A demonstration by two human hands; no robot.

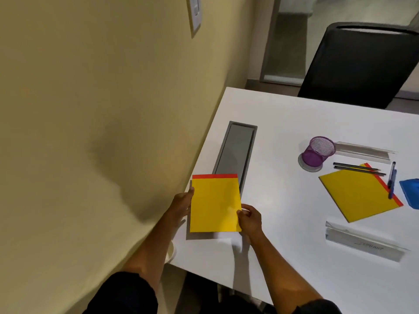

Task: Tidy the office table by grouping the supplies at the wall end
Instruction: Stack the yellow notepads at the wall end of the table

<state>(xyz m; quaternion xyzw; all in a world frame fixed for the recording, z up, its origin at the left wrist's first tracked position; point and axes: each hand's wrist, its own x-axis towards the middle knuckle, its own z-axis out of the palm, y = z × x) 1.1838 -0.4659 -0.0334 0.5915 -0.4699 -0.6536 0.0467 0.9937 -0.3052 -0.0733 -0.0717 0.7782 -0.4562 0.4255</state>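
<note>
Yellow pad [215, 203], red strip on its far edge, held just above the table [294, 123] at the wall end, partly over the near end of the grey cable tray [235, 150]. Shadow beneath suggests not yet set down. Left hand [181, 203] gripping the pad's left edge, thumb on top. Right hand [249, 219] pinching the right edge near the lower corner. Hands apart, one at each side, both clamped on the pad.

Remaining supplies well right of the tray: purple mesh cup [318, 151] on a grey coaster [309, 166]; second yellow pad [360, 193] right of the cup; two black pencils [358, 168] across its far corner; blue pens [391, 180] along its red strip; blue item [411, 192] at the frame edge, identity not determinable; two clear name holders [365, 242], one beyond the second pad, one nearer. Black chair [358, 62] beyond the table.

Judged step: placing the pad at the wall end. Task judged early; most supplies still ungrouped.

Recommended: lower flat, edges square to the tray and table edge. Prefer a spot between tray and wall edge, not overhanging. Release the right pinch last to prevent sliding. Leave room beside for the cup and second pad.

Risk: pad bridging the tray recess, rocking, or slipping off the wall edge.
</note>
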